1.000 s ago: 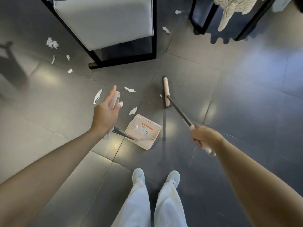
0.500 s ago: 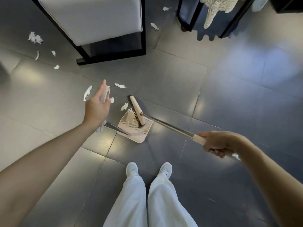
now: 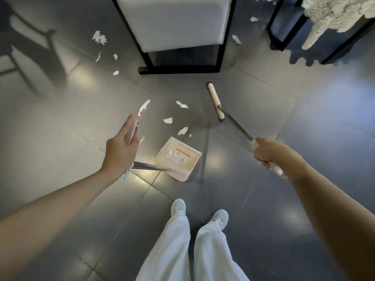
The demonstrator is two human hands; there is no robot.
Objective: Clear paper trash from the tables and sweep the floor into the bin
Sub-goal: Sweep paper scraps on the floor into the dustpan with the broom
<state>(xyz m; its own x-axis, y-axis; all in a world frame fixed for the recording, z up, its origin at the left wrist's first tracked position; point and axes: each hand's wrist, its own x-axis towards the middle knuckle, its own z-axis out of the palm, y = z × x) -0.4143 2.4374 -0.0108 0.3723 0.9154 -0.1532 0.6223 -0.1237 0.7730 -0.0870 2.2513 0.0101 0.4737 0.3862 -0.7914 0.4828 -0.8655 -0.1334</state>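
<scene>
Paper scraps (image 3: 168, 120) lie mid-frame, left of the broom head (image 3: 215, 101), just above the dustpan (image 3: 178, 157) mouth, which opens toward upper right. Broom head's long axis runs nearly top-to-bottom, bristles toward scraps. Right hand (image 3: 265, 154) fist-wrapped on broom handle (image 3: 237, 126); left hand (image 3: 119, 153) holds dustpan handle (image 3: 150, 166), index finger straight.

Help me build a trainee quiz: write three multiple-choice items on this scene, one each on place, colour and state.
1. Where is the broom head relative to the dustpan?
A. inside it
B. on the floor beyond it, apart
C. beneath it

2. What colour is the chair frame?
A. red
B. yellow
C. black

3. What is the right hand doing?
A. gripping the broom handle
B. hanging open
C. pinching a scrap

Answers: B, a gap shows between them; C, its bars are black below the white cushion; A, it is curled round the handle.
</scene>
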